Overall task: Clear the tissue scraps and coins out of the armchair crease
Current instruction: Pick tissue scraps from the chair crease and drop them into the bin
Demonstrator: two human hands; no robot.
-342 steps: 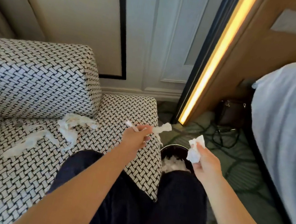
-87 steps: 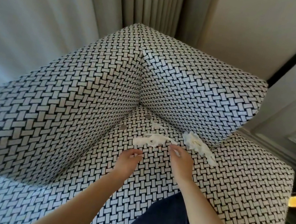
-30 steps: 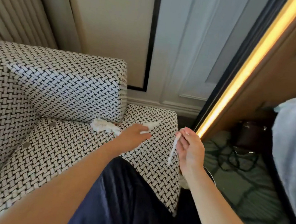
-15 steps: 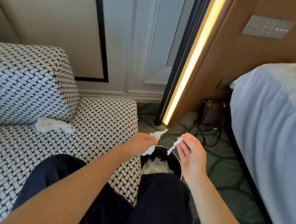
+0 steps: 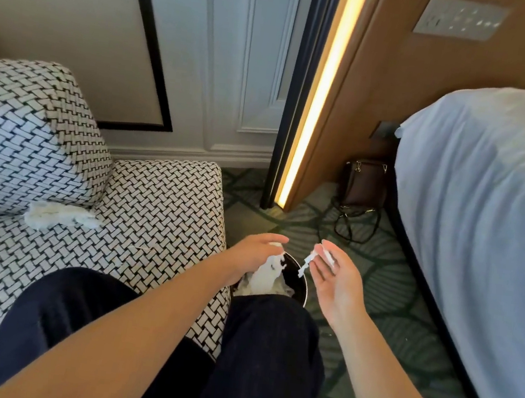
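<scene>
My left hand [image 5: 256,251] hovers over a black bin [image 5: 302,279] between my knees. A white tissue scrap [image 5: 268,268] hangs from its fingers down into the bin. My right hand [image 5: 334,280] is beside the bin with its fingers spread straight, and a thin tissue strip [image 5: 307,264] dangles at the fingertips. A crumpled tissue wad [image 5: 58,217] lies in the armchair [image 5: 160,205] crease under the armrest. A tiny shred [image 5: 144,248] rests on the seat. No coins show.
The bin holds white tissue. My dark-trousered legs cover the seat's front. A bed [image 5: 487,201] stands on the right, with a brown handbag [image 5: 365,182] and black cables [image 5: 351,225] on the green carpet. A lit strip [image 5: 316,105] runs up the wall panel.
Both hands have carried tissue pieces from the seat to the bin. My right hand's fingers have spread since half a second ago, and the left hand's tissue now hangs lower into the bin.
</scene>
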